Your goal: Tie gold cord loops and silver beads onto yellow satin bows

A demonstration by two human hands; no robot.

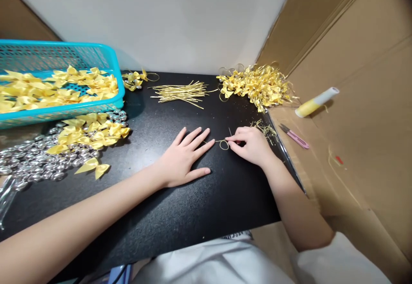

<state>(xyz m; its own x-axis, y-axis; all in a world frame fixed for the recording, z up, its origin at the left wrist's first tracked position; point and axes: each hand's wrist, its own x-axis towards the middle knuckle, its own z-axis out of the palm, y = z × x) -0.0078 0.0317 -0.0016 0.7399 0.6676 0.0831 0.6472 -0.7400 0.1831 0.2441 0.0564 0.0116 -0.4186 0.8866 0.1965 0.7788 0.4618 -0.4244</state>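
Note:
My left hand [191, 155] lies flat on the black table [180, 219], palm down with the fingers spread. Its fingers rest over one end of a thin gold cord [224, 145], which runs to the right and forms a small loop. At that loop, my right hand [251, 145] pinches the cord between thumb and fingertips. A short end of the cord stands up by the right fingertips. Close behind the right hand is a little heap of gold cord scraps [267, 131].
A blue basket [117, 77] of yellow bows stands at the left, with silver beads [38, 157] and more bows [93, 168] before it. Gold cords [182, 91] lie at the back, beside a pile of finished-looking bows [257, 84]. Pink snips [294, 137] and a yellow-white roll [317, 102] are at the right.

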